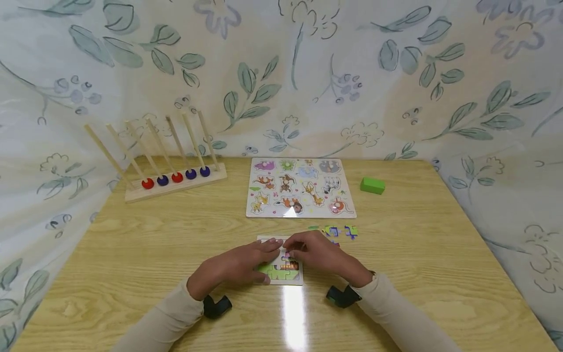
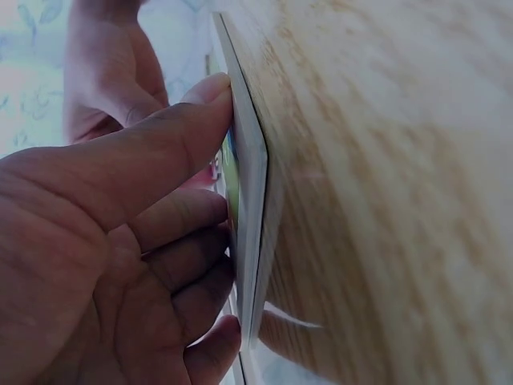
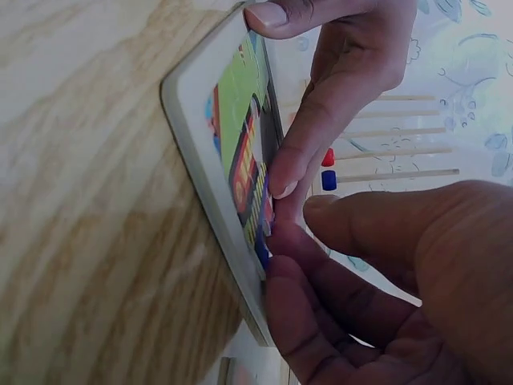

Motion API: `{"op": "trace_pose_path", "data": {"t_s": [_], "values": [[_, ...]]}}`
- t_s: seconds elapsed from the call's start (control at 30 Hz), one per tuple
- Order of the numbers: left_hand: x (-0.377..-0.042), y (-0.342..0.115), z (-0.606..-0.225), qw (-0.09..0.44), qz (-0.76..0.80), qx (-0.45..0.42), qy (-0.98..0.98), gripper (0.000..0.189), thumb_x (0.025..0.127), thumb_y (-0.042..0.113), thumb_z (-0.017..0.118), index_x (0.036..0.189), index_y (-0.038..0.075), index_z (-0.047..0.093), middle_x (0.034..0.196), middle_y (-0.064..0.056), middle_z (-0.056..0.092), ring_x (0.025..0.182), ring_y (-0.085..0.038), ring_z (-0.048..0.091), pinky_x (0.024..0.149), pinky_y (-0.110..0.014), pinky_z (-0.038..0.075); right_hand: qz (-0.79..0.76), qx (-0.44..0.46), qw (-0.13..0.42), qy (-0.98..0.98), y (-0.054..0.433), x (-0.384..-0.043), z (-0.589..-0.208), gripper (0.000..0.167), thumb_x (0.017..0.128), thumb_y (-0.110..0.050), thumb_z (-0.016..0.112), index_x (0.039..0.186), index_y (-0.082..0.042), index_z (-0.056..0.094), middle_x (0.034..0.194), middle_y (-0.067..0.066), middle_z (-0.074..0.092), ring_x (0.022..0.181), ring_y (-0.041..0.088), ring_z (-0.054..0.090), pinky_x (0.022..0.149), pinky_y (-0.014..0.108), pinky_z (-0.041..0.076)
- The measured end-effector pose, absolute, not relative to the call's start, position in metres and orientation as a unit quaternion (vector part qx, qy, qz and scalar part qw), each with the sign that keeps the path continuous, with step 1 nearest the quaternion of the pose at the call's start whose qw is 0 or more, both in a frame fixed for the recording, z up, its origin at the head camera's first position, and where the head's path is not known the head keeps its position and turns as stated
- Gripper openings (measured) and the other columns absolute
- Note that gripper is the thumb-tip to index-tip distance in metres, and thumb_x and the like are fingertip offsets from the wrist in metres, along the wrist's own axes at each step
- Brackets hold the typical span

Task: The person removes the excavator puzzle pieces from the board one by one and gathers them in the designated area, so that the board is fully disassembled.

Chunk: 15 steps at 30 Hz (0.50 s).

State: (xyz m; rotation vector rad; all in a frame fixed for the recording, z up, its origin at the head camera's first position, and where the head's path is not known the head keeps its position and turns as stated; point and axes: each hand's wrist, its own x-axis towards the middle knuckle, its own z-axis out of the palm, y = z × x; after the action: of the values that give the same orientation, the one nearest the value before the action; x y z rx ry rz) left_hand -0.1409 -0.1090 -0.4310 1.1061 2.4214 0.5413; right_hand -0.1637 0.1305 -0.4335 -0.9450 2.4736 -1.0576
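Observation:
A small jigsaw puzzle (image 1: pixel 283 275) in a pale tray lies flat on the table, its lower part showing green and an orange striped picture. My left hand (image 1: pixel 239 264) rests on its left side, fingers stretched over the upper part and thumb (image 2: pixel 204 100) along the near edge. From the right, my right hand (image 1: pixel 323 254) bends over the picture with thumb and index finger around a small puzzle piece (image 3: pixel 268 228) at the yellow-striped part. Much of that piece is hidden by fingers. In the right wrist view, the tray's white rim (image 3: pixel 180 88) shows beside the fingertips.
Several loose jigsaw pieces (image 1: pixel 351 231) lie beyond my right hand. Behind stand an animal peg puzzle (image 1: pixel 277 212), a green block (image 1: pixel 372 186) and a wooden rack (image 1: pixel 176 189) with upright rods and red and blue beads. A floral cloth (image 1: pixel 281 98) hangs along the back.

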Motion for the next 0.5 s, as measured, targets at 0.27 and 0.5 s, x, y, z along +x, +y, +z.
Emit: {"op": "trace_pose_path", "data": {"t_s": [0.27, 0.5], "values": [[-0.1422, -0.1087, -0.4304, 0.215, 0.197, 0.399, 0.869, 0.072, 0.091, 0.026, 0.069, 0.149, 0.001, 0.036, 0.160, -0.008, 0.020, 0.146, -0.023, 0.016, 0.116, -0.042, 0.018, -0.368, -0.337, 0.133, 0.856, 0.1323, -0.1645, -0.4345, 0.014, 0.091, -0.001, 0.065, 0.096, -0.012, 0.073, 0.092, -0.005, 0.067, 0.078, 0.007, 0.059, 0.067, 0.026, 0.050], [-0.1414, -0.1087, -0.4300, 0.220, 0.200, 0.391, 0.871, 0.073, 0.091, 0.027, 0.069, 0.150, 0.001, 0.034, 0.160, -0.006, 0.020, 0.146, -0.022, 0.016, 0.116, -0.041, 0.018, -0.390, -0.360, 0.146, 0.835, 0.1336, -0.1659, -0.4320, 0.015, 0.092, 0.000, 0.065, 0.095, -0.013, 0.072, 0.092, -0.010, 0.064, 0.077, 0.007, 0.056, 0.066, 0.025, 0.050]]}}
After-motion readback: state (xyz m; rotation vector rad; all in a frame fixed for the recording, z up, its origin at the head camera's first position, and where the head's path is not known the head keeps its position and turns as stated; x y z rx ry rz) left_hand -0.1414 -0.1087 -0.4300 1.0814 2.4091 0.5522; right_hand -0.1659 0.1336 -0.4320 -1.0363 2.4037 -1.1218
